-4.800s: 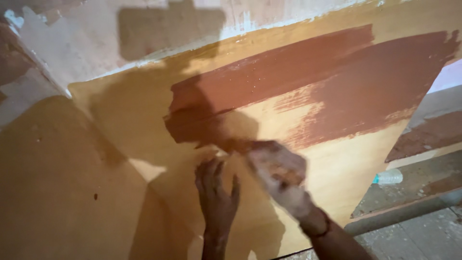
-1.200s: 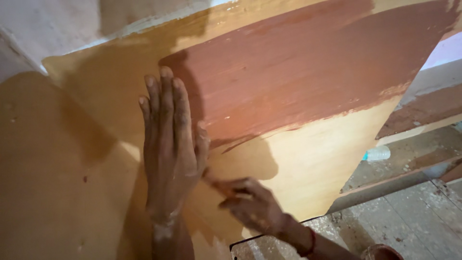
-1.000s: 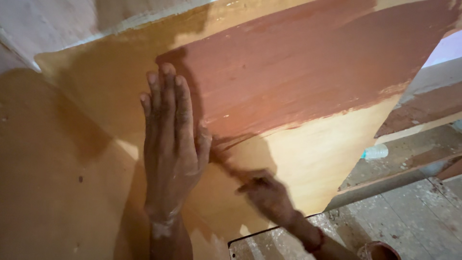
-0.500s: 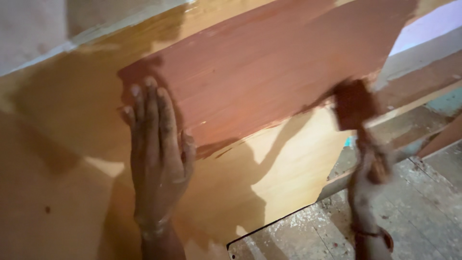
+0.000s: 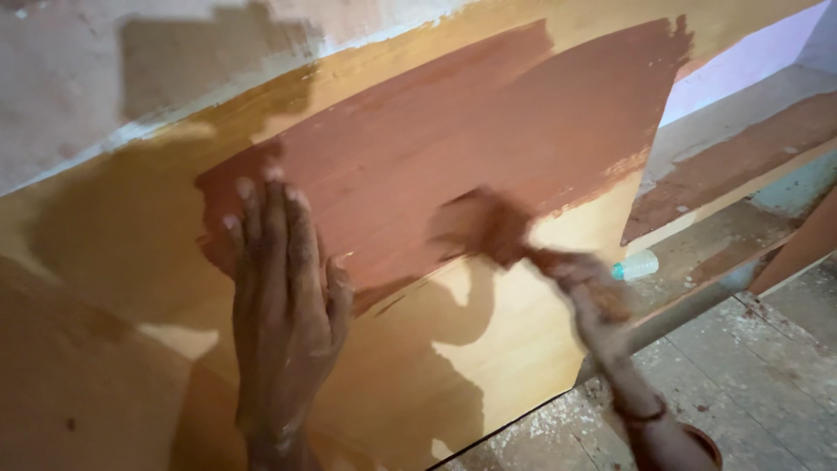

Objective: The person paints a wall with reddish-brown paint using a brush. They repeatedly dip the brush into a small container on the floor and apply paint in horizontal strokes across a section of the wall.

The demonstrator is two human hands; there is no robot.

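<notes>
The big wooden board (image 5: pixel 488 366) stands tilted before me and fills most of the view. Its upper middle part carries a wide reddish-brown coat (image 5: pixel 488 148); the left side and the near lower part are bare yellow wood. Beyond its right edge I see a second painted plank (image 5: pixel 732 157), and the grey floor (image 5: pixel 767 375) lies near, at the lower right.

My left hand (image 5: pixel 283 305) lies flat on the board with the fingers spread and stretched, gripping nothing, its fingertips touching the left rim of the coat. I judge it should press firmly and not slide, so that the board does not shake under the strokes.

My right hand (image 5: pixel 593 301) is closed around the handle of a brush (image 5: pixel 488 227), whose dark head touches the lower border of the coat. The brush is blurred, so I cannot tell how much paint it carries. To do this well, I think I should pull long even strokes along the grain, overlap the wet border a little, and keep the pressure light, so no ridges remain.

A small plastic bottle (image 5: pixel 635 265) lies just beside the right hand, far behind it.
</notes>
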